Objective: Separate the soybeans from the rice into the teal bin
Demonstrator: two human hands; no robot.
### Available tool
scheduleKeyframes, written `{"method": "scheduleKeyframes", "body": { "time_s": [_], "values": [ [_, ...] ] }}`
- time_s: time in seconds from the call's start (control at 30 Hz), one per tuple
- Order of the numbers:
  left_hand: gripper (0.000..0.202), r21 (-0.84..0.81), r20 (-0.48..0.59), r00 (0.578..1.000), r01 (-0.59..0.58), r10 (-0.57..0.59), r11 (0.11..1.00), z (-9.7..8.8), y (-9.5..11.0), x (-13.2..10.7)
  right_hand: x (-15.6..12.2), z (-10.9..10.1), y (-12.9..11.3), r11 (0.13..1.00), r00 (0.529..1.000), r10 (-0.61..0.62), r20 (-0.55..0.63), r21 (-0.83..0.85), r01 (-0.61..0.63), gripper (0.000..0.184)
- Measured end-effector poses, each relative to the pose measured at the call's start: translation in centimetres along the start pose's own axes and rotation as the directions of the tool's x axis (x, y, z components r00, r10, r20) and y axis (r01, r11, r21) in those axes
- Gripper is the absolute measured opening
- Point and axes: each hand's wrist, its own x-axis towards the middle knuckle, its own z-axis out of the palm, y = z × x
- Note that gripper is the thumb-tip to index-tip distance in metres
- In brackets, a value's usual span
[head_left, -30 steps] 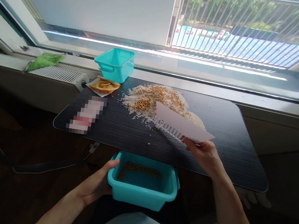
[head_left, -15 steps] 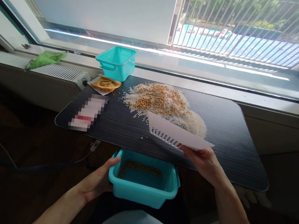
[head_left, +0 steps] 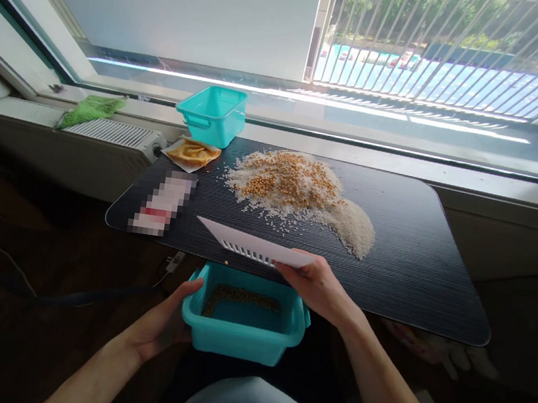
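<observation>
My left hand (head_left: 166, 320) grips the left end of a turquoise plastic bin (head_left: 243, 343), thumb over its rim. The bin is held just below the table's front edge, with a strip of yellowish beans (head_left: 248, 297) along its bottom. In my right hand (head_left: 319, 287) is a stiff white sheet (head_left: 253, 244) with a row of slots along its near edge. It is tilted above the table's front edge, just beyond the bin. Behind it lies a pile of white rice (head_left: 353, 225) mixed with yellow beans (head_left: 284, 180). A single bean (head_left: 226, 262) rests near the edge.
A second turquoise bin (head_left: 213, 117) stands at the back left of the black table (head_left: 405, 261). Before it, a flat brown-yellow item (head_left: 193, 151) lies on white paper, near a blurred-out object (head_left: 163, 206). A green cloth (head_left: 92, 111) is on the radiator (head_left: 113, 133).
My right hand has drawn the slotted sheet left and toward me, off the pile's near side to the table's front edge. The bin appears slightly farther left, still in my left hand.
</observation>
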Motion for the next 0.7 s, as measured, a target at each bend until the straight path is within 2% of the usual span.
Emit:
{"method": "scheduleKeyframes", "body": {
  "time_s": [0.13, 0.2, 0.27, 0.33, 0.4, 0.47, 0.57, 0.63, 0.7],
  "values": [
    [0.067, -0.019, -0.010, 1.000, -0.002, 0.001, 1.000, -1.0, 0.3, -0.6, -0.3, 0.3, -1.4, 0.998, 0.990, -0.017, 0.143, -0.051, 0.024, 0.026],
    [0.067, -0.027, 0.010, 1.000, 0.002, -0.002, 1.000, -1.1, 0.3, -0.5, -1.0, -0.2, -1.4, 0.998, 0.991, -0.016, 0.134, -0.061, 0.024, 0.027],
    [0.068, -0.022, 0.024, 1.000, 0.004, -0.004, 1.000, -0.9, 0.1, -0.3, -1.7, -0.8, -0.7, 0.997, 1.000, -0.013, 0.020, -0.069, 0.014, 0.027],
    [0.068, -0.011, 0.033, 0.999, 0.011, -0.010, 1.000, -0.3, -0.1, 0.1, -2.2, -1.7, 0.5, 0.997, 0.983, -0.006, -0.185, -0.080, -0.009, 0.026],
    [0.069, -0.001, 0.042, 0.999, 0.022, -0.022, 1.000, 0.4, -0.3, 0.5, -2.3, -3.0, 1.9, 0.993, 0.917, 0.029, -0.397, -0.096, -0.073, 0.029],
    [0.070, 0.007, 0.061, 0.998, 0.032, -0.033, 0.999, 1.1, -0.4, 0.7, -2.3, -4.6, 3.0, 0.977, 0.831, 0.116, -0.544, -0.089, -0.195, 0.033],
    [0.070, 0.019, 0.085, 0.996, 0.040, -0.041, 0.999, 1.8, -0.5, 0.9, -2.2, -6.8, 3.9, 0.943, 0.740, 0.175, -0.650, -0.105, -0.315, 0.037],
    [0.072, 0.020, 0.084, 0.995, 0.045, -0.047, 0.999, 2.1, -0.6, 0.9, -2.0, -7.7, 4.2, 0.934, 0.726, 0.170, -0.666, -0.126, -0.334, 0.038],
    [0.074, 0.011, 0.072, 0.996, 0.051, -0.052, 0.999, 2.2, -0.7, 1.0, -1.7, -7.9, 4.3, 0.940, 0.740, 0.153, -0.655, -0.135, -0.314, 0.040]
  ]
}}
